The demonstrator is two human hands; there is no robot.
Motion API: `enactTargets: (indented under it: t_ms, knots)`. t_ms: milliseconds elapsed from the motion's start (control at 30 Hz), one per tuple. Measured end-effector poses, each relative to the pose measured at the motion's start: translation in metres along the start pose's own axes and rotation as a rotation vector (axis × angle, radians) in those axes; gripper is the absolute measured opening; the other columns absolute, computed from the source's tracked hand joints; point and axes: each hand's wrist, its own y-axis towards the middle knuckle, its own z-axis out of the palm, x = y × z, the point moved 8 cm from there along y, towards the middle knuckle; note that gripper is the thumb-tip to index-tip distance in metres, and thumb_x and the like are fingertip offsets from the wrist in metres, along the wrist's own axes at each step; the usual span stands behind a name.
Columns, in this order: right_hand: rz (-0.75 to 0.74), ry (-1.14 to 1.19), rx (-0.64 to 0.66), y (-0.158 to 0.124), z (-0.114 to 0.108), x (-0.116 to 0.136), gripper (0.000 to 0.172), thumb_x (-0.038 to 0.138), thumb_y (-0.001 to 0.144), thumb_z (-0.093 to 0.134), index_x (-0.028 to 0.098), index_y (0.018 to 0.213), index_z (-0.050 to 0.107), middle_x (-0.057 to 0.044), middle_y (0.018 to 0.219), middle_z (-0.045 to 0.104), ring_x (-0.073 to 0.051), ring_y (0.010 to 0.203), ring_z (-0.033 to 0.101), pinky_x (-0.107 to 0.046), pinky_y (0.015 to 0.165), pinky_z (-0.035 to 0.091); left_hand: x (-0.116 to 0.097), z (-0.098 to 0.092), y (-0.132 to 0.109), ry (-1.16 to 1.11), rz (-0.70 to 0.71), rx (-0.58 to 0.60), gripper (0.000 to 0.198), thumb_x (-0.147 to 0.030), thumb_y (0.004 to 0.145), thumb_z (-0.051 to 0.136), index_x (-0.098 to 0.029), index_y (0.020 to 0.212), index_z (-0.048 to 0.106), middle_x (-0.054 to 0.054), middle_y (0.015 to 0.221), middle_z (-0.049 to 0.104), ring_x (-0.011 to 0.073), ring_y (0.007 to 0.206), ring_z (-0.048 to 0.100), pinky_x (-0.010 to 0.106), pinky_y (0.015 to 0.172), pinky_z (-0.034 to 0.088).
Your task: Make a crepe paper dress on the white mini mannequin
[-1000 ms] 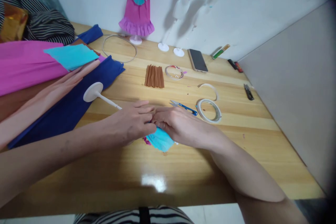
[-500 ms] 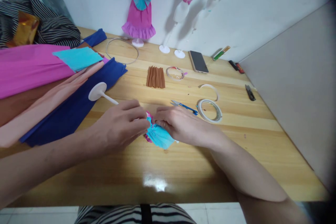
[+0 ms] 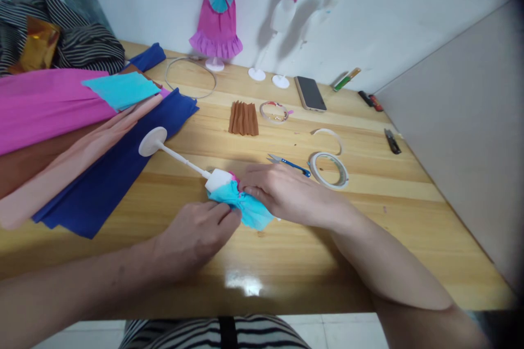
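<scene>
A small white mannequin on a stand (image 3: 172, 154) lies on its side on the wooden table (image 3: 286, 262), its round base toward the left. Pleated turquoise crepe paper (image 3: 245, 206) is wrapped round its body, with a bit of pink showing. My right hand (image 3: 282, 192) presses down on the paper and the figure, fingers closed on them. My left hand (image 3: 195, 234) sits just below, its fingertips pinching the lower edge of the turquoise paper.
Small blue snips (image 3: 286, 163) and a tape roll (image 3: 328, 169) lie just behind my right hand. Folded brown paper (image 3: 243, 118), a phone (image 3: 310, 92) and dressed and bare mannequins (image 3: 216, 16) stand farther back. Crepe sheets in blue (image 3: 110, 174) and pink (image 3: 45, 106) cover the left side.
My left hand has slid off the mannequin toward me and now pinches the paper's lower edge, uncovering the white torso and stand. My right hand has stayed on the figure.
</scene>
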Motion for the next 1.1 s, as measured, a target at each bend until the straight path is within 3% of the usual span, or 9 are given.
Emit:
enactTargets:
  t_ms: [100,200,400,767,1100]
  knots:
    - [-0.003,0.002,0.000,0.000,0.000,0.001,0.019,0.011,0.085,0.049,0.016,0.069,0.057,-0.004,0.078,0.063,-0.012,0.064,0.051,-0.025,0.057,0.026,0.002,0.001,0.001,-0.040,-0.038,0.041,0.019,-0.009,0.089,0.039,-0.016,0.082,0.056,0.003,0.076,0.063,0.0152,0.064,0.058,0.026,0.054,0.046]
    - [0.003,-0.006,-0.003,0.000,0.000,0.001,0.018,0.011,0.084,0.050,0.016,0.069,0.057,-0.003,0.077,0.063,-0.012,0.064,0.051,-0.026,0.056,0.025,0.004,-0.007,0.001,-0.016,-0.054,-0.068,0.024,-0.008,0.090,0.038,-0.016,0.078,0.056,0.002,0.069,0.060,0.0145,0.059,0.055,0.026,0.051,0.043]
    - [0.032,-0.017,0.026,0.000,0.003,-0.001,0.016,0.010,0.084,0.052,0.016,0.070,0.057,-0.005,0.076,0.064,-0.013,0.064,0.053,-0.025,0.057,0.027,-0.005,-0.032,0.006,0.140,0.074,-0.314,0.028,-0.007,0.092,0.034,-0.015,0.076,0.056,0.003,0.064,0.060,0.0154,0.058,0.055,0.026,0.050,0.042]
    - [0.023,-0.025,0.029,-0.001,0.005,-0.001,0.013,0.009,0.084,0.051,0.014,0.077,0.060,-0.005,0.076,0.062,-0.013,0.066,0.051,-0.024,0.060,0.028,0.002,-0.030,0.016,0.222,0.059,-0.294,0.022,-0.007,0.089,0.042,-0.016,0.075,0.057,0.002,0.066,0.058,0.0156,0.060,0.052,0.027,0.053,0.042]
    - [-0.032,0.074,0.018,0.000,0.003,-0.004,0.019,0.005,0.084,0.049,0.014,0.072,0.060,-0.002,0.075,0.059,-0.010,0.062,0.051,-0.024,0.056,0.028,0.012,-0.031,0.022,0.180,0.100,-0.391,0.025,-0.007,0.089,0.044,-0.016,0.070,0.057,0.003,0.069,0.059,0.0146,0.065,0.050,0.025,0.058,0.044]
